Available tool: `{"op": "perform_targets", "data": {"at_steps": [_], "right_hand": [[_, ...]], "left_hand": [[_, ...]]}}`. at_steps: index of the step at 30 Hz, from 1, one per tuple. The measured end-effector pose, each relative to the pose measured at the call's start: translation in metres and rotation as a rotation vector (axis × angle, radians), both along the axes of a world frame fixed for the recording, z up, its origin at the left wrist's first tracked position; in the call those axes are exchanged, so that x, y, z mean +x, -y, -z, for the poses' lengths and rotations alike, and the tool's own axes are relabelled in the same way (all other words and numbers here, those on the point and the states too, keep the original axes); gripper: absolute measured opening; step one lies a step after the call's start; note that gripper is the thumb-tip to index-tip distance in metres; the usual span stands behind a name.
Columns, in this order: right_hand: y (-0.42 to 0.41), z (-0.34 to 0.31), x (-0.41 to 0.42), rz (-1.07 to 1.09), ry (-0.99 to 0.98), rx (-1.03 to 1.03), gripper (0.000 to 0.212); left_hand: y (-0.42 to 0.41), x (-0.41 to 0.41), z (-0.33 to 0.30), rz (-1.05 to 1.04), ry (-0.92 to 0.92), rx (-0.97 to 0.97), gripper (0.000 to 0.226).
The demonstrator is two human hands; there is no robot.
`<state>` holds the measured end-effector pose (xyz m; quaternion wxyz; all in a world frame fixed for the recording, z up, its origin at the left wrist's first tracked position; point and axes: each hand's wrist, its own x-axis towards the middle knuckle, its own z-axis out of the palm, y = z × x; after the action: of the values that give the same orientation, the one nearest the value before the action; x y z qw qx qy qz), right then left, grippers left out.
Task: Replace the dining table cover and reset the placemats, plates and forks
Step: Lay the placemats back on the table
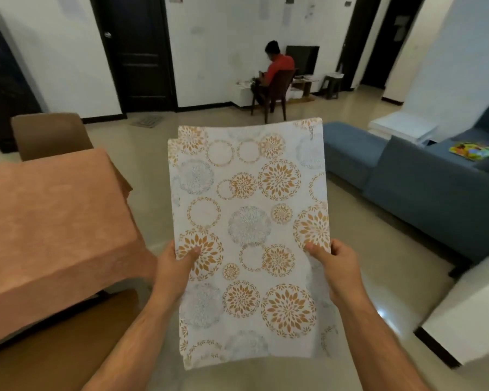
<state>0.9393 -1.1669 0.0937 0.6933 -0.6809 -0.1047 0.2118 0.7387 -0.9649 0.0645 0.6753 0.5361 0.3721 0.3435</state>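
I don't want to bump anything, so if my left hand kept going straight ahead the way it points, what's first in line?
Probably nothing: the left hand points past the table over open floor, though depth is unclear.

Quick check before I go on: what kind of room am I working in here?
Most likely a home's open living and dining room. A dining table under an orange cover stands at left with brown chairs, a blue sofa sits at right, and both hands hold a patterned placemat over a tiled floor.

A single head-worn view, forward and downward, close above both forearms, the room's far wall beyond.
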Motion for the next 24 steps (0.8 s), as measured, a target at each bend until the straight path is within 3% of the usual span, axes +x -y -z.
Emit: {"op": "perform_targets", "data": {"at_steps": [5,15,24], "right_hand": [[-0.06,-0.001,0.086,-0.049,-0.025,-0.004,0.008],[-0.25,-0.002,0.221,-0.49,0.104,-0.066,0.008],[-0.452,0.017,0.216,-1.084,0.196,-0.149,0.02]], "left_hand": [[-0.038,0.077,0.001,-0.098,-0.051,-0.031,0.023],[-0.118,0.158,0.024,-0.524,0.005,-0.085,0.019],[-0.19,0.125,0.036,-0.986,0.076,-0.164,0.023]]}}
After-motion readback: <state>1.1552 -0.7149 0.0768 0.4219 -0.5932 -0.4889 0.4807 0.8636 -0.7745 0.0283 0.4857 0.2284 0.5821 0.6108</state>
